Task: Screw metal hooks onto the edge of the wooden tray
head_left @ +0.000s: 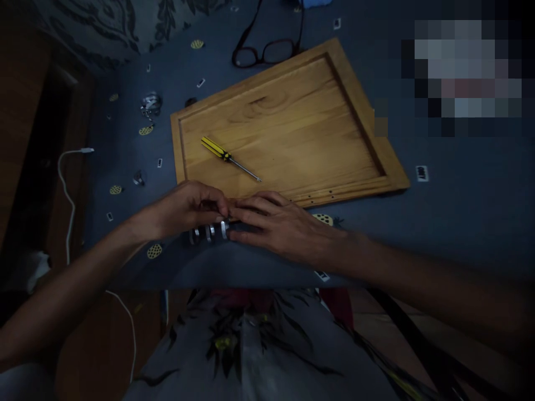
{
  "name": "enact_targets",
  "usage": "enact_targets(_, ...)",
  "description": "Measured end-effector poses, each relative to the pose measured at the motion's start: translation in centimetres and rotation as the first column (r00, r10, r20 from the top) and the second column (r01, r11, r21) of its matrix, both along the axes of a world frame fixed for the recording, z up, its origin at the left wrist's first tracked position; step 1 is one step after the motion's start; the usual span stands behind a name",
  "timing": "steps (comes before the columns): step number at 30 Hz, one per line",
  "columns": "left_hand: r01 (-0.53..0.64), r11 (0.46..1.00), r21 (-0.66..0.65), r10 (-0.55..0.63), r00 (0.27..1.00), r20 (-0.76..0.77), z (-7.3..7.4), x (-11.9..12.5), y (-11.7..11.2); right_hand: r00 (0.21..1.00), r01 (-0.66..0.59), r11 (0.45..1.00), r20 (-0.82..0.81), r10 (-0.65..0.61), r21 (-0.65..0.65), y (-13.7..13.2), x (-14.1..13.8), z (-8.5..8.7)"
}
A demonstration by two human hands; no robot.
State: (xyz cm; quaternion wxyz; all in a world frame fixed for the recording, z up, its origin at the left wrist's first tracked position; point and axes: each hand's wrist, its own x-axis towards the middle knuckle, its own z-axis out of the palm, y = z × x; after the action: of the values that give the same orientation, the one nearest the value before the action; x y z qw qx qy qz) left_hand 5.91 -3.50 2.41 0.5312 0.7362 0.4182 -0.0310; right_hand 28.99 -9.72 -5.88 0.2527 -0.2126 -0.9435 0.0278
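My left hand (190,206) is at the near left edge of a framed wooden panel (292,122), thumb and index finger pinched together. What they hold, if anything, is too small to make out. My right hand (278,225) lies beside it, fingers stretched out over the panel's near edge, fingertips almost touching the left hand. Just below the pinched fingers, several shiny curved metal pieces (224,229) stand in a row along that edge. On the panel rests a yellow and black screwdriver (223,153), its tip pointing toward the right hand.
Eyeglasses (267,53) lie behind the panel on the blue patterned tablecloth (451,234). To the left are a heap of small metal parts (150,104) and a single metal piece (139,178). A white cable (69,195) hangs over the left side. Small holes dot the panel's near edge.
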Motion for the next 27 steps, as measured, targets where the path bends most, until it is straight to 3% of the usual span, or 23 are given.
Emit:
enact_targets(5,-0.018,0.992,-0.125,0.015,1.0,-0.025,-0.22,-0.12,0.65,1.0,0.004,1.0,-0.007,-0.004,0.016,0.03,-0.01,0.09)
enact_targets(13,0.002,0.979,-0.202,-0.007,1.0,-0.023,0.14,-0.13,0.96,1.0,0.005,1.0,-0.003,-0.005,0.013,-0.03,0.09,0.42)
enact_targets(27,-0.025,0.983,-0.182,0.017,0.999,-0.044,0.15,-0.24,0.65,0.999,-0.005,0.999,-0.035,0.006,0.037,0.01,0.06,0.11)
